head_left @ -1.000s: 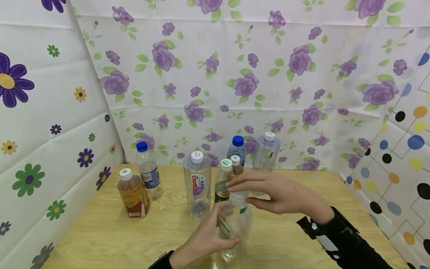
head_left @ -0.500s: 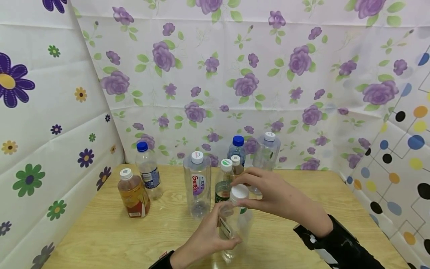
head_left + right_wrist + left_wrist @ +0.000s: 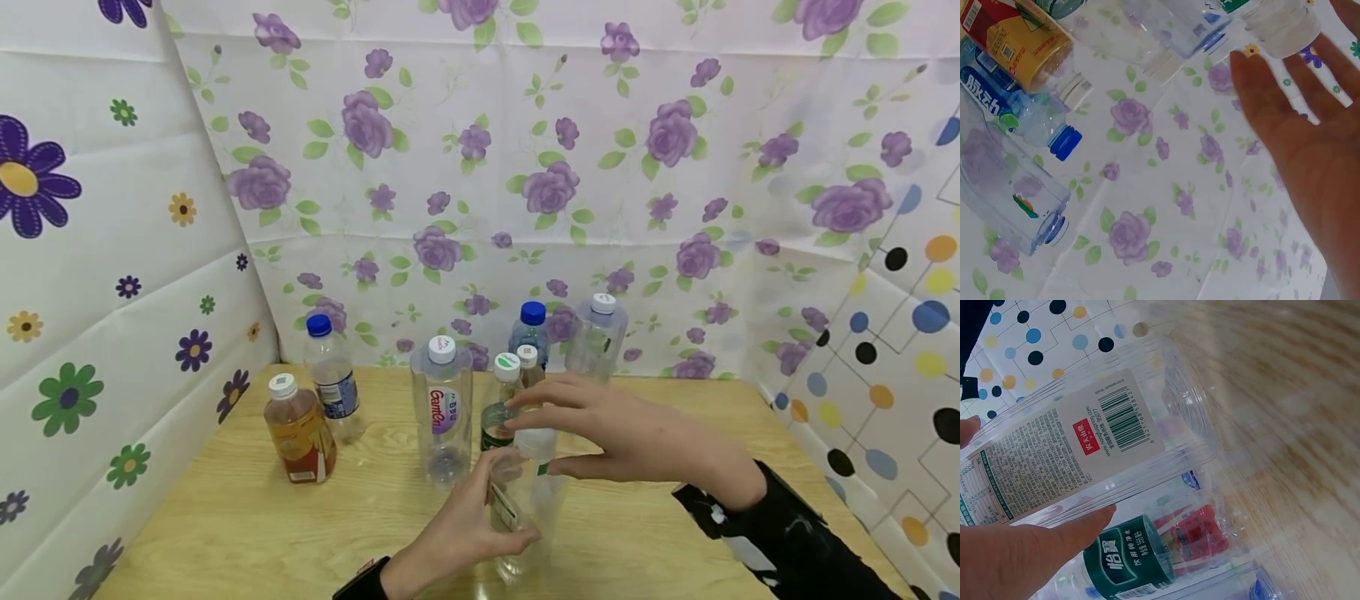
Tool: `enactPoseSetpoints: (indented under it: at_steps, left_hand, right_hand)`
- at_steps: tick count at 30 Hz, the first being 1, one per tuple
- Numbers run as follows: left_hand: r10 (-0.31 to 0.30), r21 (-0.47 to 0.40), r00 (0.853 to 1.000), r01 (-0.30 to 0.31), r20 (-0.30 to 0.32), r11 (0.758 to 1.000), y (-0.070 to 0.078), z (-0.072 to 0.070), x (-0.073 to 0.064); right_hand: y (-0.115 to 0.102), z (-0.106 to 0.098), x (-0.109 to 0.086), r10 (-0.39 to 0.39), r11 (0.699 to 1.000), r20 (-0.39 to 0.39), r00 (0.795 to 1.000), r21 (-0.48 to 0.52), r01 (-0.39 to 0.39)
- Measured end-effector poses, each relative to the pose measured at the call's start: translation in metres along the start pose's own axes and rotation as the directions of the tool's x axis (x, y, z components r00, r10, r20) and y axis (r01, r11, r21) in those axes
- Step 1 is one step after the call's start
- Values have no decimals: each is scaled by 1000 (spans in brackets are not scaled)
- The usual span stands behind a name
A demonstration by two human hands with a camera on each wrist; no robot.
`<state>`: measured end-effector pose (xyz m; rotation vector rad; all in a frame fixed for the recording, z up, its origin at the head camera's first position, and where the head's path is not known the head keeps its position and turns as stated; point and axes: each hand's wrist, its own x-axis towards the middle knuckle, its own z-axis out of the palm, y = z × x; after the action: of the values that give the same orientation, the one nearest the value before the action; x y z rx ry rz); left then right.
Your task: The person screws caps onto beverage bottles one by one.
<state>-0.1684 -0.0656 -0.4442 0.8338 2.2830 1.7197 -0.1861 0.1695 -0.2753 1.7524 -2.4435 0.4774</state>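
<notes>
My left hand (image 3: 468, 525) grips a clear plastic bottle (image 3: 506, 504) round its body, standing at the front middle of the table. Its white label (image 3: 1085, 440) with a barcode fills the left wrist view. The bottle has a whitish cap (image 3: 536, 442) on top, partly behind my right fingers. Over that cap my right hand (image 3: 637, 433) is held with fingers extended and thumb apart, holding nothing. In the right wrist view the same hand (image 3: 1310, 137) lies beside the frosted-looking cap (image 3: 1285, 31). Close behind stands a green-labelled bottle (image 3: 497, 425).
A GamTen-labelled clear bottle (image 3: 441, 446) stands left of the held one. Further left are an amber drink bottle (image 3: 300, 442) and a blue-capped bottle (image 3: 335, 396). Behind stand a blue bottle (image 3: 531, 337) and a tall clear bottle (image 3: 600, 342). Flowered cloth (image 3: 480, 167) backs the wooden table (image 3: 225, 533).
Half a second ago my right fingers were closed in on the cap; now they have spread and lifted off it. A second ago they were similarly spread. My left hand keeps its hold.
</notes>
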Motion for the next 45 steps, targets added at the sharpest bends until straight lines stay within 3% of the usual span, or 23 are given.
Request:
enactPoseSetpoints:
  at_steps: [5, 10, 14, 19, 24, 28, 32, 38, 41, 45]
  left_hand:
    - [-5, -8, 1000, 5, 2, 1000, -1, 0, 0]
    - [-5, -4, 1000, 5, -6, 1000, -1, 1, 0]
    - [-11, -6, 1000, 11, -6, 1000, -1, 1, 0]
    - [-24, 3, 1000, 24, -11, 1000, 0, 1, 0]
    - [-28, -3, 1000, 28, -7, 1000, 1, 1, 0]
    - [-32, -14, 999, 32, -2, 999, 1, 1, 0]
    - [-27, -22, 1000, 27, 1, 999, 0, 1, -1]
    - [-32, -8, 999, 32, -1, 999, 1, 1, -1]
    - [-28, -1, 1000, 28, 0, 1000, 1, 0, -2]
    - [-19, -4, 1000, 19, 1, 1000, 0, 0, -1]
  right_hand:
    - [4, -7, 4, -104, 994, 75, 992, 44, 101]
    - [9, -11, 7, -141, 990, 115, 983, 35, 138]
    - [9, -11, 8, -59, 998, 119, 991, 14, 57]
    - [2, -5, 10, 76, 993, 51, 996, -93, -71]
    - [-4, -2, 12, 125, 979, -1, 992, -163, -123]
    - [-4, -3, 12, 135, 979, 12, 991, -154, -131]
    - [-1, -8, 9, 111, 990, 67, 992, -93, -104]
    - [7, -21, 7, -39, 998, 184, 982, 56, 29]
    - [10, -23, 8, -85, 995, 199, 976, 74, 72]
    - [11, -22, 9, -71, 996, 191, 979, 59, 60]
